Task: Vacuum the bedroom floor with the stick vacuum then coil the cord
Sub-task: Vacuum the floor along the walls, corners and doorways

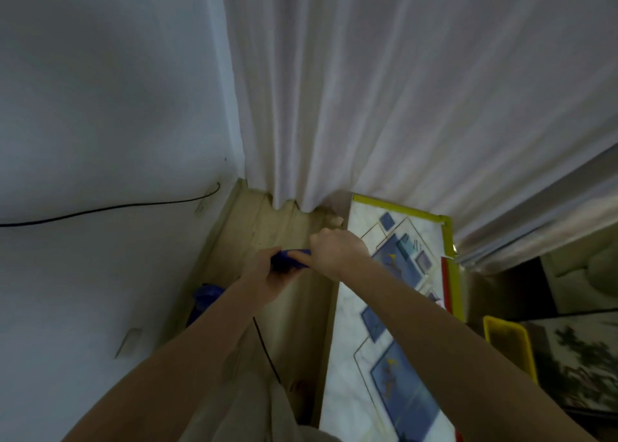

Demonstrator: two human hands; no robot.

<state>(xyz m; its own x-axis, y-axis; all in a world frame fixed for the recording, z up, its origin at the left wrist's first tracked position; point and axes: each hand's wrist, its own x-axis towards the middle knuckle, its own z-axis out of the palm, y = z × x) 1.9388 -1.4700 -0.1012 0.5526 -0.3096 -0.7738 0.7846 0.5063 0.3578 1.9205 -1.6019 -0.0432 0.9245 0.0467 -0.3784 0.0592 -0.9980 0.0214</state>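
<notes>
Down in the corner, both the left hand [267,274] and right hand [337,251] grip the blue vacuum handle [289,257] above the wooden floor [267,227].

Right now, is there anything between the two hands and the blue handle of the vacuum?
No. Both hands are already on the blue handle: the left hand grips it from below and the right hand touches its end. Nothing visible lies between them. The black cord hangs below, clear of the hands.
</notes>
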